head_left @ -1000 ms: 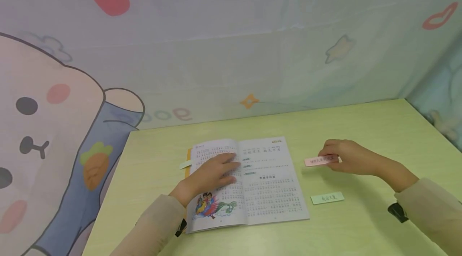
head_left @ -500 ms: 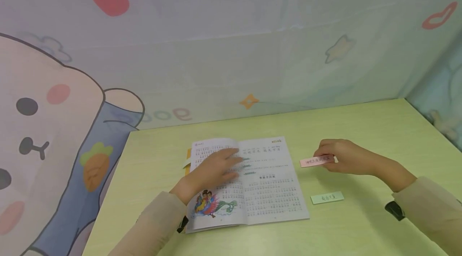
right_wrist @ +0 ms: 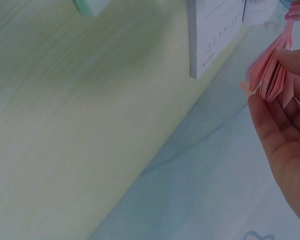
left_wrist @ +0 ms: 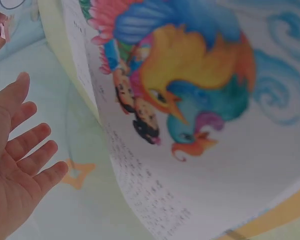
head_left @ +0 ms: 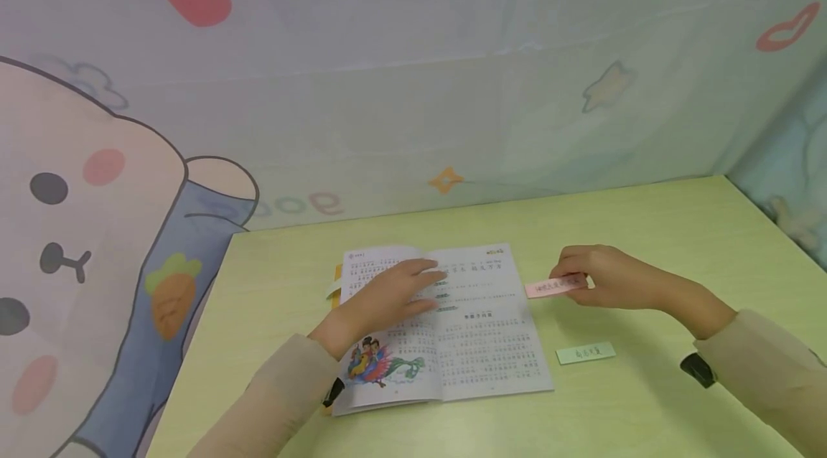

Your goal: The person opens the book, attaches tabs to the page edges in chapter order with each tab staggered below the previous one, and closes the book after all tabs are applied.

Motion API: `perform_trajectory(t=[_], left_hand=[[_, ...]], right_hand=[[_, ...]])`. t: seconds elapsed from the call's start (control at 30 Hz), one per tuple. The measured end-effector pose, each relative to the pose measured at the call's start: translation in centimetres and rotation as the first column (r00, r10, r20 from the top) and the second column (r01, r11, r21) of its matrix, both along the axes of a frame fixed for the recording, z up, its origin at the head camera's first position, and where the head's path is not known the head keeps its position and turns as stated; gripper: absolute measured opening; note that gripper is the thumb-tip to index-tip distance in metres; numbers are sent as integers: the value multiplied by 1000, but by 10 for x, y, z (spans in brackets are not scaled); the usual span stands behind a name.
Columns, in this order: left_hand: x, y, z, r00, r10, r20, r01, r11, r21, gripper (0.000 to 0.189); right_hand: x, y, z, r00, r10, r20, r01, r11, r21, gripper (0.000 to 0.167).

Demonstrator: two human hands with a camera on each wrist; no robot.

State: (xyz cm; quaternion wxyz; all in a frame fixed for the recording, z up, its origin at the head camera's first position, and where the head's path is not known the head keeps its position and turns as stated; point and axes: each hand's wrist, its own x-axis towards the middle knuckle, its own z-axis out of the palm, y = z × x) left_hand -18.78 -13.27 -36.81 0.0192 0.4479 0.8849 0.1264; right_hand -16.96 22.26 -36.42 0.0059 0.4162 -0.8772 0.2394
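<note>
An open book (head_left: pixel 494 350) with printed text and a colourful bird picture lies on the table. My left hand (head_left: pixel 384 300) is over its left page, fingers spread and reaching past the centre fold. In the left wrist view that hand (left_wrist: pixel 20 150) holds nothing and the illustrated page (left_wrist: pixel 155 150) curves beside it. To the right of the book, my right hand (head_left: pixel 617 277) pinches a pink sticky note pad (head_left: pixel 539 289) with handwriting on it. The pad's left end overlaps the book's right edge. Seen from the right wrist, the pink sheets (right_wrist: pixel 270 70) fan apart between thumb and fingers.
A green sticky note pad (head_left: pixel 586 354) with handwriting lies right of the book, below my right hand. A pale green tab (head_left: pixel 333 288) sticks out at the book's left edge, near a yellow cover strip. Behind the table (head_left: pixel 672 228) hangs a printed curtain (head_left: pixel 362 120).
My right hand has carried the pink sticky note pad left, up to the book's edge. My left hand has shifted slightly right and up over the pages. The green pad stays put.
</note>
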Motion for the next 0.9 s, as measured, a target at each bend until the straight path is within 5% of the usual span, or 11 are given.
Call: perform_trajectory(t=[0.27,0.6,0.9], left_hand=[[0,10,11,1000,6,-2,-6,1000,-15,48],[6,29,24,995,24,92,-29,998,51,50],[9,44,27,999,19,37,-24,992,126,50]], right_hand=[[0,-11,8,998,-10,56,10,1000,6,21],[-1,-26,15,999,17,40,-16,999,-29,22],[-3,-37,19,999,44,18,-43,998,-50,22]])
